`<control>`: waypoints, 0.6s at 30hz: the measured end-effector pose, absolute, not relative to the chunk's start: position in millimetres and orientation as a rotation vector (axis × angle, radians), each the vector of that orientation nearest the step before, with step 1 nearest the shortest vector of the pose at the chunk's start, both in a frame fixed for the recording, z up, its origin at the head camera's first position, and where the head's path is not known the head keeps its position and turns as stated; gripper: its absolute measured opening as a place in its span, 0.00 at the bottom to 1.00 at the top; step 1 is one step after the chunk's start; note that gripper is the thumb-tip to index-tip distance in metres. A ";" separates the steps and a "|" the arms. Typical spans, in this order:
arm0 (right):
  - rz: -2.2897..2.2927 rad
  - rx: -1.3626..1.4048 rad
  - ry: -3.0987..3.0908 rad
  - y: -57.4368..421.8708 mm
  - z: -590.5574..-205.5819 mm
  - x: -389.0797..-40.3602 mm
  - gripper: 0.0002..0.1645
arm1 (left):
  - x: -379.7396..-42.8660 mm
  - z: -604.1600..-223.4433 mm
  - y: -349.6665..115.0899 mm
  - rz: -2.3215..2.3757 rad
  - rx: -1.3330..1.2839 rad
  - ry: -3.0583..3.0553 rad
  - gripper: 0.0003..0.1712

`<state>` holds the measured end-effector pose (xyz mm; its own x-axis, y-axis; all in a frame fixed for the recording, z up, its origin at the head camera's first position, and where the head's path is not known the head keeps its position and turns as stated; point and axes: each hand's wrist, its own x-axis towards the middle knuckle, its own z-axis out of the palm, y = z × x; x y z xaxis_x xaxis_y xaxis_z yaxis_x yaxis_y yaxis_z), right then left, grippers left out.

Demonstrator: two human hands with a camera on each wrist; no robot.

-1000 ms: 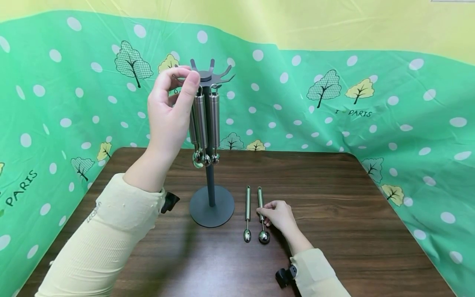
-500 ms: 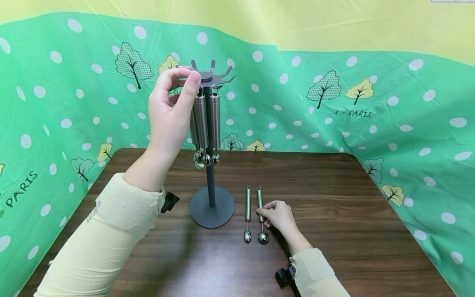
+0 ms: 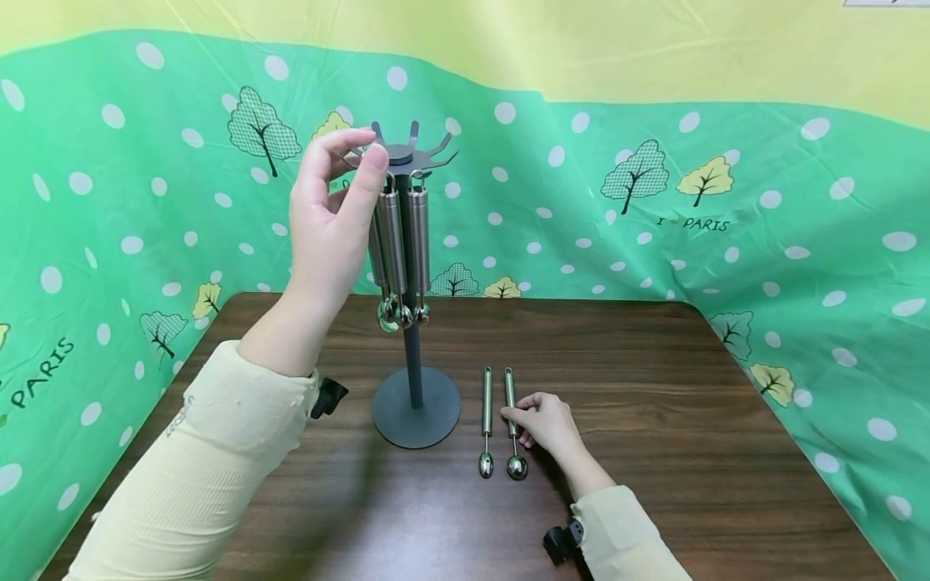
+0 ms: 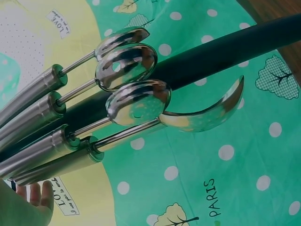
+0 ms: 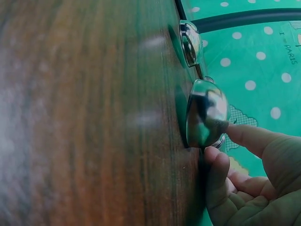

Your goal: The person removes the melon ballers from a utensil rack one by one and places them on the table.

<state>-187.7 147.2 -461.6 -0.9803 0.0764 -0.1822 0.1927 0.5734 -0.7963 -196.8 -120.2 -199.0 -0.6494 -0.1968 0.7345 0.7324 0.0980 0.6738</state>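
In the head view, my left hand (image 3: 330,210) is raised at the top of a dark grey utensil rack (image 3: 416,379), thumb and forefinger curved around its hooked arms on the left. The exact contact is partly hidden. Below hang several steel melon ballers (image 3: 418,234); the left wrist view shows their shiny scoops (image 4: 138,101), some with a small hole. My right hand (image 3: 548,424) pinches the handle of a round-scooped melon baller (image 3: 517,466) lying on the table. Beside it, to the left, lies a second melon baller (image 3: 486,464) with a narrower oval scoop.
The brown wooden table (image 3: 654,387) carries the rack's round base and both lying melon ballers. Behind it hangs a green and yellow patterned cloth (image 3: 552,161). Black wrist cameras sit on both sleeves (image 3: 617,524).
Both hands stay in almost the same place. The right hand keeps its pinch on the round-scooped melon baller, which shifts only very slightly. The head view tilts a little.
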 end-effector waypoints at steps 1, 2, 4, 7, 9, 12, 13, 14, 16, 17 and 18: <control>-1.379 0.226 2.666 147.5 -461.4 -187.9 0.20 | -196.6 -199.1 -120.5 -1.641 -0.536 -1.667 0.16; -1.380 0.223 2.663 147.8 -461.2 -188.1 0.21 | -196.1 -199.1 -120.7 -1.638 -0.539 -1.672 0.17; -1.385 0.217 2.657 148.7 -460.9 -188.7 0.22 | -195.1 -199.4 -121.1 -1.632 -0.542 -1.680 0.18; -1.396 0.211 2.654 150.4 -460.1 -189.5 0.25 | -193.8 -200.1 -121.8 -1.624 -0.543 -1.690 0.19; -1.401 0.207 2.653 151.6 -459.7 -190.1 0.27 | -193.6 -200.5 -122.6 -1.633 -0.542 -1.689 0.20; -1.404 0.208 2.652 153.4 -459.5 -190.8 0.28 | -194.0 -200.5 -123.9 -1.645 -0.548 -1.679 0.21; -1.400 0.207 2.653 154.0 -459.4 -190.8 0.28 | -194.4 -200.4 -124.6 -1.653 -0.550 -1.674 0.22; -1.396 0.209 2.657 154.5 -459.1 -190.5 0.28 | -194.4 -200.0 -125.1 -1.657 -0.552 -1.671 0.22; -1.394 0.207 2.668 155.3 -458.1 -189.9 0.28 | -194.4 -198.8 -125.9 -1.660 -0.550 -1.661 0.23; -1.396 0.204 2.675 155.5 -457.3 -189.8 0.28 | -194.3 -198.2 -126.4 -1.664 -0.544 -1.658 0.23; -1.405 0.200 2.680 155.5 -456.1 -189.5 0.27 | -194.1 -197.6 -127.1 -1.674 -0.537 -1.653 0.23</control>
<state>-189.5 155.5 -456.1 -0.9854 0.0660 -0.1569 0.1666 0.5631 -0.8095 -194.1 -127.1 -197.6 -0.6597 -0.1959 0.7256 0.7280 0.0730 0.6817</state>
